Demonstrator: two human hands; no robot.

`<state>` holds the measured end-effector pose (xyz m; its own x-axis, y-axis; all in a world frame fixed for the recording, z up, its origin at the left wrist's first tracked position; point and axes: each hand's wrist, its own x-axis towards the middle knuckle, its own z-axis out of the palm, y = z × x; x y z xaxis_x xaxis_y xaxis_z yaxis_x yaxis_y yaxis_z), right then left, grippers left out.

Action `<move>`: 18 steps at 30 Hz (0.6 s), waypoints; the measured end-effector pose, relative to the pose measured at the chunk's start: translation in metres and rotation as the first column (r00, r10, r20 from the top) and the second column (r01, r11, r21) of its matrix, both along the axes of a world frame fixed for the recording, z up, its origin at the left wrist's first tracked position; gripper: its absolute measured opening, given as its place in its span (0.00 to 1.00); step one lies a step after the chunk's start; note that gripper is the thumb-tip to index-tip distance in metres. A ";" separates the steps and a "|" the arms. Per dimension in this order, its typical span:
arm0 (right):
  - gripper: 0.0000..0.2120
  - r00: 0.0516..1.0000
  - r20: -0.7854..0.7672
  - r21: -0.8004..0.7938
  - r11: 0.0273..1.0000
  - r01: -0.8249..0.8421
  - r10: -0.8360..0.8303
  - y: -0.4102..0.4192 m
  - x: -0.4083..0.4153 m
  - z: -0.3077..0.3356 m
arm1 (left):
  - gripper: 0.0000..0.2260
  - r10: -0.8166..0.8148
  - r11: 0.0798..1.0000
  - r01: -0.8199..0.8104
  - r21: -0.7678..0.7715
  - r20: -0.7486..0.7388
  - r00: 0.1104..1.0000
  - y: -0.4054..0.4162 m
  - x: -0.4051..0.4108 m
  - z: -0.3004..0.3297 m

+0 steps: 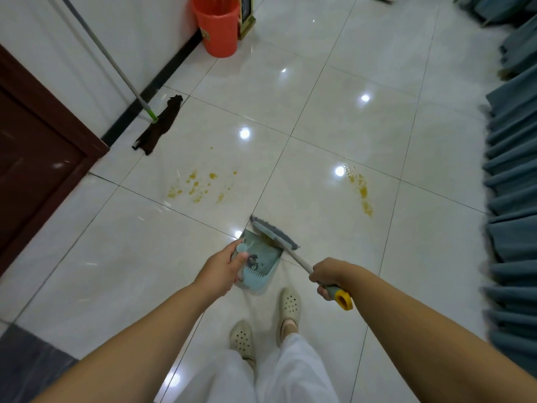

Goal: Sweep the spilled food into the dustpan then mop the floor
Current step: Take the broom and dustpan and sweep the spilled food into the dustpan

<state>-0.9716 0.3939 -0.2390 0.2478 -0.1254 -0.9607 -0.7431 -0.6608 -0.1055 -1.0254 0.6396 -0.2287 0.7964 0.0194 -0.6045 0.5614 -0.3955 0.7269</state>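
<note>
The person stands on the glossy tiled floor (319,117) with both bare forearms stretched forward and down. The left hand (216,270) reaches in from the lower left, its grip curled round the round-topped handle of the pale blue dustpan (263,261), thumb lying along the handle; the pan sits on the floor just ahead of the person's cream perforated shoes (266,321), its mouth turned away from them. The right hand (327,276) comes in from the lower right with the wrist bent down, its grip clamped round the pale shaft of the broom (274,233), just above the yellow ring at the handle's end. The broom head lies slantwise across the dustpan's open mouth, touching its front edge, with a little yellowish debris beside the bristles inside the pan. Beyond the dustpan to its left, a scatter of yellow spilled food (197,184) marks the tile; a second streak lies beyond it to the right. Farther beyond the dustpan on the left, a mop (161,123) with a dark cloth head leans against the white wall, next to a brown door. An orange bucket (219,27) stands far beyond the dustpan by the wall, and folded grey-blue curtains (511,175) hang well to the dustpan's right.
</note>
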 end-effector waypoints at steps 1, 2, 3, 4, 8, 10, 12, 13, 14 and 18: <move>0.11 1.000 -0.010 0.002 1.000 -0.010 0.010 -0.001 -0.003 0.002 | 0.15 -0.004 1.000 0.004 0.004 0.002 1.000 0.001 0.000 0.000; 0.11 1.000 -0.028 0.011 1.000 0.003 -0.002 -0.002 -0.006 0.005 | 0.14 -0.008 1.000 0.008 0.007 0.003 1.000 0.002 0.000 0.001; 0.11 0.999 -0.044 0.020 1.000 0.014 -0.013 -0.003 -0.009 0.009 | 0.14 -0.012 1.000 0.012 0.008 0.005 1.000 0.002 -0.001 0.001; 0.11 0.998 -0.055 0.025 1.000 0.018 -0.017 -0.005 -0.011 0.013 | 0.14 -0.014 1.000 0.014 0.006 0.005 1.000 0.002 -0.002 0.001; 0.13 0.998 -0.058 0.022 1.000 0.019 -0.018 -0.013 -0.015 0.029 | 0.14 -0.008 1.000 0.008 0.004 0.012 1.000 0.001 -0.007 0.002; 0.10 0.999 -0.047 0.023 1.000 -0.013 0.014 -0.016 -0.015 0.036 | 0.14 -0.012 1.000 0.012 0.003 0.016 1.000 0.001 -0.009 0.003; 0.07 0.998 -0.025 0.022 0.998 -0.054 0.054 -0.017 -0.016 0.042 | 0.14 0.002 1.000 -0.002 -0.023 0.008 1.000 0.002 -0.011 0.004; 0.07 0.997 -0.013 0.020 0.997 -0.070 0.070 -0.016 -0.017 0.043 | 0.13 0.012 0.999 -0.012 -0.038 0.005 1.000 0.003 -0.012 0.004; 0.08 0.996 0.000 0.015 0.996 -0.091 0.091 -0.014 -0.018 0.043 | 0.13 0.016 0.999 -0.016 -0.048 0.005 1.000 0.003 -0.013 0.005; 0.11 0.983 0.070 -0.013 0.985 -0.169 0.170 -0.004 -0.019 0.043 | 0.15 0.014 0.998 -0.014 -0.066 0.001 1.000 0.004 -0.018 0.006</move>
<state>-0.9909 0.3901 -0.1961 0.3334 -0.0824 -0.9392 -0.6111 -0.7775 -0.1487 -1.0435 0.6438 -0.2226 0.7973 -0.0097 -0.6035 0.5652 -0.3390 0.7521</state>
